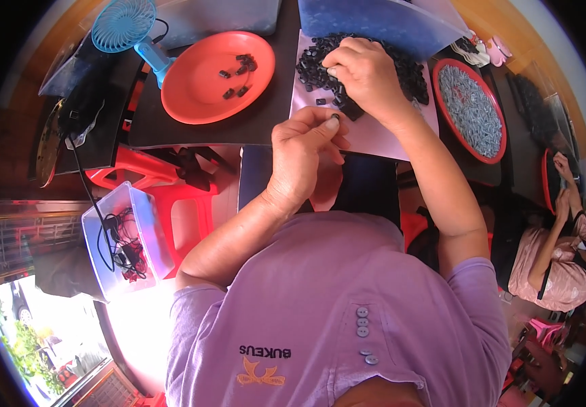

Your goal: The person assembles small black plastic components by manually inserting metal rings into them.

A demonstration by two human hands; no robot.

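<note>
My left hand (299,149) is closed at the near edge of a pale pink sheet (382,140). Its thumb and forefinger pinch a small black plastic piece (335,116). Over a heap of small black plastic pieces (412,78) on that sheet is my right hand (369,73). The right fingers are bent and drawn together above the heap; what they hold, if anything, is hidden. A few loose pieces lie along the heap's near side, between my hands. To the left, a red-orange round basin (194,88) contains several similar black pieces (244,66).
At the right stands a red basin (437,91) full of grey screw-like parts (471,108). A translucent blue bin (381,24) borders the heap at the back. A blue fan (125,26) stands at the far left. Another person (549,264) sits at the right.
</note>
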